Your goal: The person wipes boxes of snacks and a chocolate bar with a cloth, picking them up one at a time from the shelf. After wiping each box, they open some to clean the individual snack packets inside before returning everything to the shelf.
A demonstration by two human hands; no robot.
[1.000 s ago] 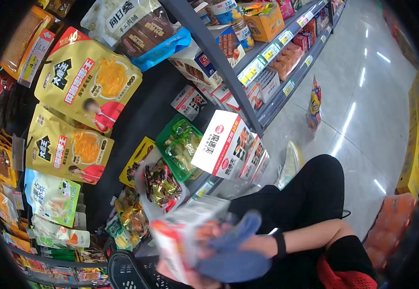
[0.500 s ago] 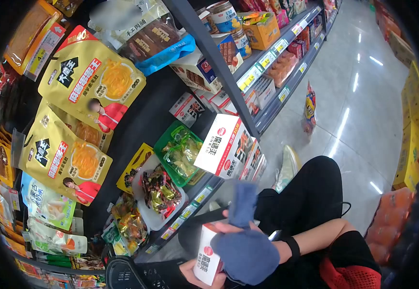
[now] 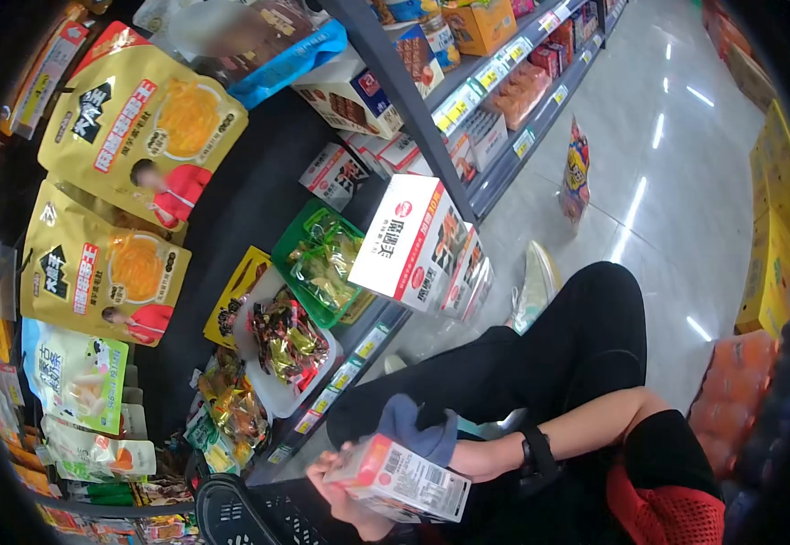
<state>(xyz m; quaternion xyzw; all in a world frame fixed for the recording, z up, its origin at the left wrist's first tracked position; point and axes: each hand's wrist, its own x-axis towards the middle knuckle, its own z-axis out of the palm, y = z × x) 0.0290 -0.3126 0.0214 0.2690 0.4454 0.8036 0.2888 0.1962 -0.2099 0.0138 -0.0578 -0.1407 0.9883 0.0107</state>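
In my lap I hold a white-and-red printed box (image 3: 401,481) tilted, with a barcode side facing up. My left hand (image 3: 348,504) is closed around its left end. A dark blue cloth (image 3: 410,427) lies behind the box's upper edge, in my right hand (image 3: 490,456), whose fingers are mostly hidden by the cloth and box. Similar boxes (image 3: 404,241) stand stacked at the shelf edge in front of my knee. Beside them are a green basket of wrapped snacks (image 3: 300,238) and a white tub of foil-wrapped snacks (image 3: 318,386).
Gold snack pouches (image 3: 141,123) hang at the left. A dark shelf upright (image 3: 413,100) rises near the stacked boxes. On the grey floor (image 3: 654,218) stands a colourful snack bag (image 3: 577,177). Yellow cartons (image 3: 763,263) line the right. A black basket (image 3: 232,513) is at my left.
The box has turned from its white front to its barcode side. The cloth, earlier over the box's right side, is now behind its upper edge. My view has shifted slightly.
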